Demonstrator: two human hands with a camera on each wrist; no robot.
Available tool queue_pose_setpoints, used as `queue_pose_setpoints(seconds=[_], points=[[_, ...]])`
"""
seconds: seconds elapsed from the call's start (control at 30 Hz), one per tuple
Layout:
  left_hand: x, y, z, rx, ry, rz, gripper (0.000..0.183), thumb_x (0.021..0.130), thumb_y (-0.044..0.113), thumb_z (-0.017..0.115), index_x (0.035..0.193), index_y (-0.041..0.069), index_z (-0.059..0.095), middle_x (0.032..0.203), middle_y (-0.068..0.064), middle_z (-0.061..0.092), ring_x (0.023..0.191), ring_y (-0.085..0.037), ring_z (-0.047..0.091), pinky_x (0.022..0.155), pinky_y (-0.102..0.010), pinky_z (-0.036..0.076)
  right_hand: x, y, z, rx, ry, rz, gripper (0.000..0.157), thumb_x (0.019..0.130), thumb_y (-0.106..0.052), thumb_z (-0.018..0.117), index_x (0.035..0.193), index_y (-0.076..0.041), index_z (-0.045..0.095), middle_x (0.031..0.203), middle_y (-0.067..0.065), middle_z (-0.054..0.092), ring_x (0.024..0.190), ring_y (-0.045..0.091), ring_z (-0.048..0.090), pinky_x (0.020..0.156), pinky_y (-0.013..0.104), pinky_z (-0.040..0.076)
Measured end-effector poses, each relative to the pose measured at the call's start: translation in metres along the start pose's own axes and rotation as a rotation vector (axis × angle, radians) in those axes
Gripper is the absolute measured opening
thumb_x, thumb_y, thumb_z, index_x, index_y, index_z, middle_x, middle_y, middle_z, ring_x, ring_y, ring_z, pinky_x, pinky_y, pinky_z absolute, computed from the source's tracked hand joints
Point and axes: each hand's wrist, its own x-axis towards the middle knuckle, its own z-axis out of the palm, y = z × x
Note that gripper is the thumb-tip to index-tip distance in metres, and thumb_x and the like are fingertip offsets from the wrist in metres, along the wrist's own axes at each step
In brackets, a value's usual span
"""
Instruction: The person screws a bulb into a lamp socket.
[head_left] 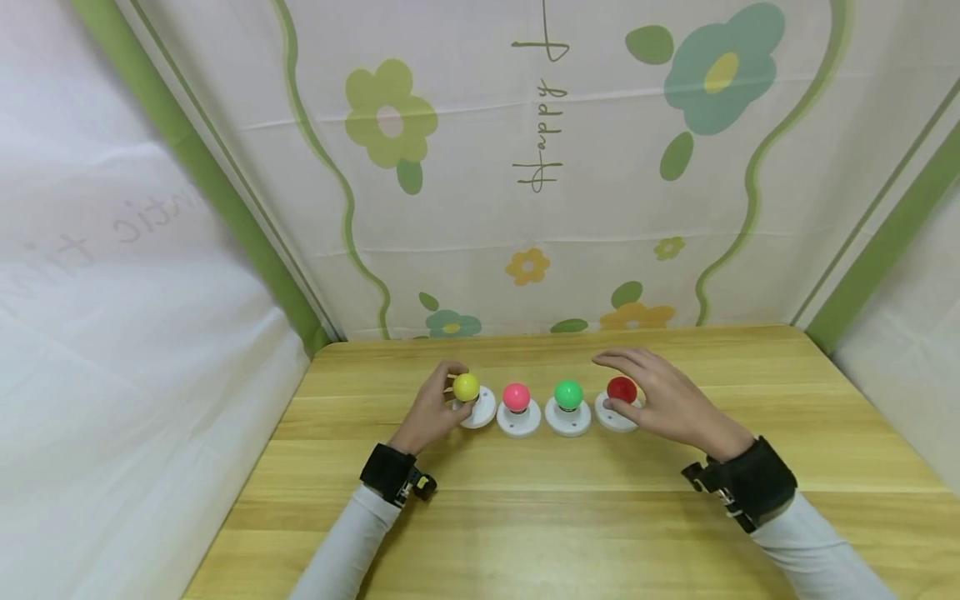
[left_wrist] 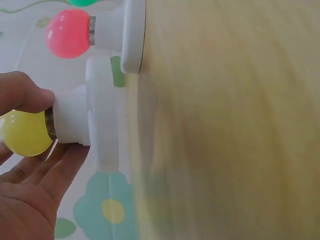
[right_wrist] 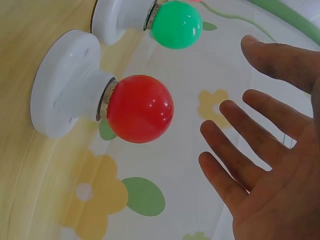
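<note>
My left hand [head_left: 432,406] grips a white round lamp holder [left_wrist: 72,117] that carries a yellow bulb [head_left: 466,387]. The thumb lies on one side of its neck, just below the bulb, with fingers on the other. In the left wrist view its base stands a little off the tabletop. My right hand [head_left: 671,402] hovers around a red bulb [right_wrist: 141,109] in its white lamp holder [right_wrist: 65,85]. In the right wrist view those fingers are spread, apart from the bulb, and hold nothing.
Between the hands, a pink bulb [head_left: 516,397] and a green bulb [head_left: 568,395] stand upright in white lamp holders on the wooden table [head_left: 525,517]. Behind the table hangs a flower-printed white cloth [head_left: 465,217], with more white cloth at both sides.
</note>
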Motion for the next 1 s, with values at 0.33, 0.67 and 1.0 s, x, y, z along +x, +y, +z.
queue_pose_setpoints(seconds=[0.33,0.67,1.0], points=[[-0.0011,-0.0144,0.0034,0.011,-0.032,-0.082,0.051,0.081,-0.001,0.073,0.124,0.006,0.046,0.122,-0.009,0.050,0.108,-0.027,0.054,0.093,-0.038,0.051,-0.0006,0.0012,0.0000,-0.013,0.000,0.000,0.060,0.081,-0.029,0.076,0.135,-0.014,0.054,0.135,0.008,0.054,0.120,0.030,0.049,0.094,0.054,0.045],[-0.0007,-0.0149,0.0041,0.032,-0.052,-0.107,0.051,0.080,-0.002,0.073,0.122,0.006,0.045,0.122,-0.010,0.049,0.108,-0.027,0.053,0.093,-0.037,0.051,-0.0018,0.0017,0.0005,-0.014,0.001,-0.001,0.058,0.082,-0.031,0.076,0.134,-0.013,0.056,0.134,0.008,0.055,0.120,0.030,0.050,0.095,0.055,0.045],[-0.0034,-0.0120,0.0009,0.041,-0.082,-0.085,0.068,0.082,0.008,0.075,0.139,0.002,0.038,0.132,-0.012,0.047,0.118,-0.024,0.048,0.101,-0.038,0.046,-0.0034,0.0010,-0.0018,-0.025,0.012,0.011,0.060,0.082,-0.035,0.075,0.134,-0.013,0.055,0.135,0.008,0.054,0.121,0.030,0.048,0.096,0.055,0.043]])
